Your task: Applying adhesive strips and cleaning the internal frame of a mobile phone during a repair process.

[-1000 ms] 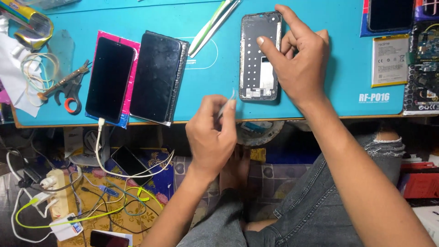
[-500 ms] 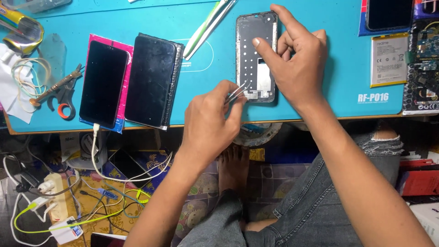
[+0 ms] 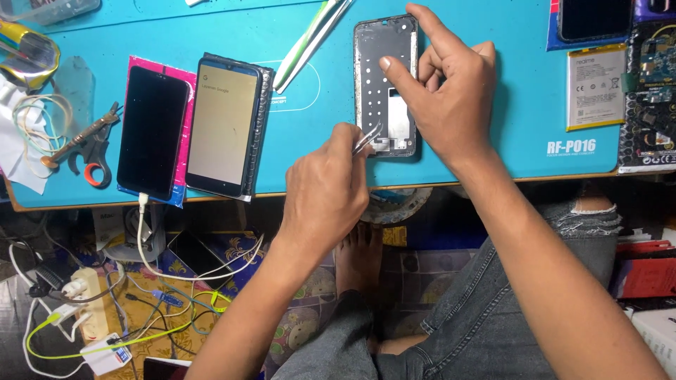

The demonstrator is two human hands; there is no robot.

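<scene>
- Left hand (image 3: 327,193), centre of the frame: closed around metal tweezers (image 3: 367,138), whose tips are set on the lower edge of the phone frame (image 3: 385,84).
- Right hand (image 3: 447,88), upper right of centre: laid over the frame's right side, fingers partly curled, forefinger stretched to its upper right corner, thumb pressed on the inner plate.
- The phone frame is seen flat on the blue work mat (image 3: 493,151), upper centre; its right edge is hidden by the right hand.
- Left of it: pale prying sticks (image 3: 310,42), a lit phone (image 3: 225,127), a dark phone (image 3: 153,131) with cable attached.
- Far left: scissors (image 3: 88,144).
- Upper right: a white battery (image 3: 593,86) and a circuit board (image 3: 651,91).
</scene>
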